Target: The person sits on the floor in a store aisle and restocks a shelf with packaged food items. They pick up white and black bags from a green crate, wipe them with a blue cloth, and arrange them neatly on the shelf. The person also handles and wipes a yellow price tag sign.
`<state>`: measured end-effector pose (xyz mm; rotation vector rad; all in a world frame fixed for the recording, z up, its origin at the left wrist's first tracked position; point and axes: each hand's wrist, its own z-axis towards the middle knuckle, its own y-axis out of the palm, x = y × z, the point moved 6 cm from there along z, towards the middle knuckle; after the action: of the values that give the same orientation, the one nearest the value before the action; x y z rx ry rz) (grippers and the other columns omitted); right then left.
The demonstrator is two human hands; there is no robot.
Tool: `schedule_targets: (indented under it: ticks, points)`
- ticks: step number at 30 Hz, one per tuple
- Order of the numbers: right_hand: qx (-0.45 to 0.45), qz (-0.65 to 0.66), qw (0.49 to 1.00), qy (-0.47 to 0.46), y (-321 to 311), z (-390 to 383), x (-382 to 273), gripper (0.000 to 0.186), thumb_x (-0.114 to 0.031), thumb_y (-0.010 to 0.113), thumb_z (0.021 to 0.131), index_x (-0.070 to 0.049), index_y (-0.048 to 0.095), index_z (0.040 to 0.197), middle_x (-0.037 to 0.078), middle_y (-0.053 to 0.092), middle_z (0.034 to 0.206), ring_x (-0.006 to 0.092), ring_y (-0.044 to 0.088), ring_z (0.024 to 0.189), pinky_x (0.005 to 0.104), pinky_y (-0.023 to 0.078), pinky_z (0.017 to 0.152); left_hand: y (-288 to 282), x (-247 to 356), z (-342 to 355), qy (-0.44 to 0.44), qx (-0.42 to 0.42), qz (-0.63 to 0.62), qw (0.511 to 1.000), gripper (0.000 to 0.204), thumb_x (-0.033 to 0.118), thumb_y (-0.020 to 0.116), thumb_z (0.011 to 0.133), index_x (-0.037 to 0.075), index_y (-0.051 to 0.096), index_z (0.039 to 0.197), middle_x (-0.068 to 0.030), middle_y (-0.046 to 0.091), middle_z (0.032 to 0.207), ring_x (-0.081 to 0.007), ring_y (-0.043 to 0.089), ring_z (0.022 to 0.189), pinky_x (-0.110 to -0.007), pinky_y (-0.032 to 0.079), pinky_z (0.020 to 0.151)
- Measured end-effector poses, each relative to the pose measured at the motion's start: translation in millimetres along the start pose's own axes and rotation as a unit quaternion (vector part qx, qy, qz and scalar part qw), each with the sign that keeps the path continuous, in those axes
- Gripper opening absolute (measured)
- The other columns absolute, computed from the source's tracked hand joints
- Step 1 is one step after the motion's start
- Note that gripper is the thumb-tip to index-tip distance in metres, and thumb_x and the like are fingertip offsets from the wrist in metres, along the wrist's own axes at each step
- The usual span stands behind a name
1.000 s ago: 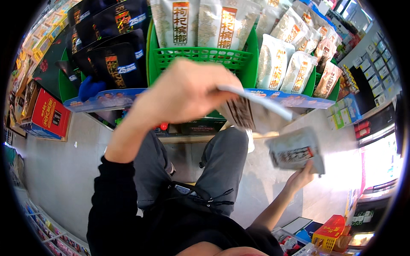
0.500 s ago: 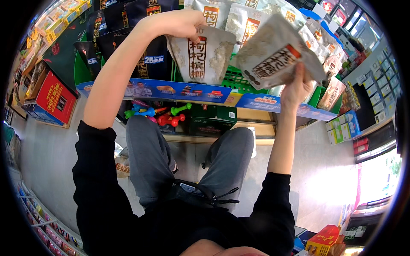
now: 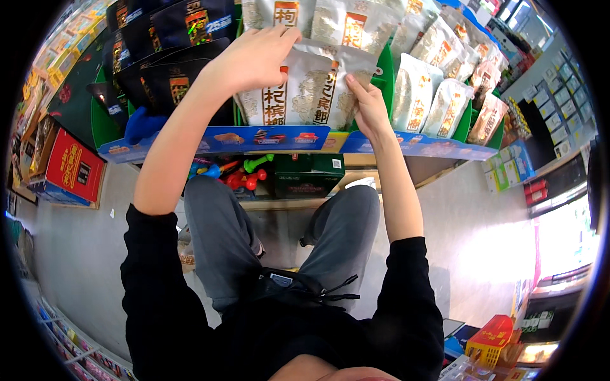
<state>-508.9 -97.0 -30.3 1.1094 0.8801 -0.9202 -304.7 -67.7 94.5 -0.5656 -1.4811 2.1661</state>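
Two bare hands meet a pair of pale pouches at the middle of the front edge of a green-and-blue display shelf (image 3: 445, 147). The left hand (image 3: 251, 60) reaches over the left front pouch (image 3: 275, 98), thumb at its face and fingers stretched past its top edge; whether that grip is closed on the pouch cannot be told. The right hand (image 3: 370, 105) has its grip clamped on the outer edge of the right front pouch (image 3: 346, 70), the thumb pressed to its face. Both pouches stand side by side, the left one partly overlapping its neighbor, with more white pouches (image 3: 357, 25) behind them toward the back edge.

Dark pouches (image 3: 175, 28) fill the shelf's left end, a blue object (image 3: 145, 125) lying at the front edge before them. At the right end, smaller pale pouches (image 3: 411, 95) lean near the front right corner, next to a pinkish pouch (image 3: 488, 120). Below the front edge sit a dark green carton (image 3: 308, 176) and brightly colored plastic pieces (image 3: 251, 179), just beyond the person's knees in gray trousers (image 3: 222, 238). A red box (image 3: 76, 166) stands on the floor, well to the left.
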Motion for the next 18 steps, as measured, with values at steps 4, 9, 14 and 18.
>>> schedule_targets:
  ticks: [4, 9, 14, 18]
  points:
    - [-0.027, 0.050, 0.998, -0.006, 10.5, -8.4, -4.0, 0.026, -0.018, 0.061, 0.091, 0.000, 0.061, 0.110, 0.003, 0.064, 0.104, 0.0102, 0.058, 0.094, 0.0259, 0.045, 0.082, 4.4, 17.8, -3.2, 0.042, 0.232, 0.099, 0.967, 0.075, 0.041, 0.069, 0.078, 0.013, 0.036, 0.138, -0.0127, 0.048, 0.131, -0.0263, 0.045, 0.122, -0.043, 0.029, 0.107]
    - [0.064, -0.205, 0.972, -0.093, -9.3, -22.0, -29.5, 0.025, -0.018, 0.066, 0.088, 0.001, 0.065, 0.104, 0.002, 0.065, 0.094, 0.0081, 0.057, 0.084, 0.0230, 0.045, 0.076, 11.6, 14.1, 19.2, -0.001, 0.087, 0.056, 0.995, 0.056, 0.052, 0.062, 0.080, 0.003, 0.060, 0.108, -0.0177, 0.065, 0.098, -0.0321, 0.061, 0.095, -0.040, 0.045, 0.085]
    - [0.272, -0.130, 0.902, -0.308, -97.7, -127.0, -72.2, 0.021, -0.009, 0.061, 0.089, 0.006, 0.064, 0.104, 0.010, 0.068, 0.090, 0.0149, 0.064, 0.087, 0.0252, 0.049, 0.080, 5.9, 6.6, 5.6, 0.064, 0.190, 0.153, 0.968, 0.047, 0.050, 0.064, 0.079, 0.010, 0.061, 0.103, -0.0098, 0.065, 0.092, -0.0292, 0.061, 0.091, -0.042, 0.045, 0.079]
    - [0.491, -0.211, 0.835, -0.132, -269.6, -219.0, 38.6, 0.019, -0.016, 0.064, 0.088, 0.003, 0.068, 0.089, 0.005, 0.065, 0.078, 0.0099, 0.058, 0.072, 0.0243, 0.046, 0.070, 15.2, 66.1, 2.7, 0.040, 0.303, 0.213, 0.928, 0.056, 0.040, 0.069, 0.078, 0.013, 0.054, 0.125, -0.0009, 0.055, 0.125, -0.0191, 0.047, 0.121, -0.047, 0.034, 0.099]
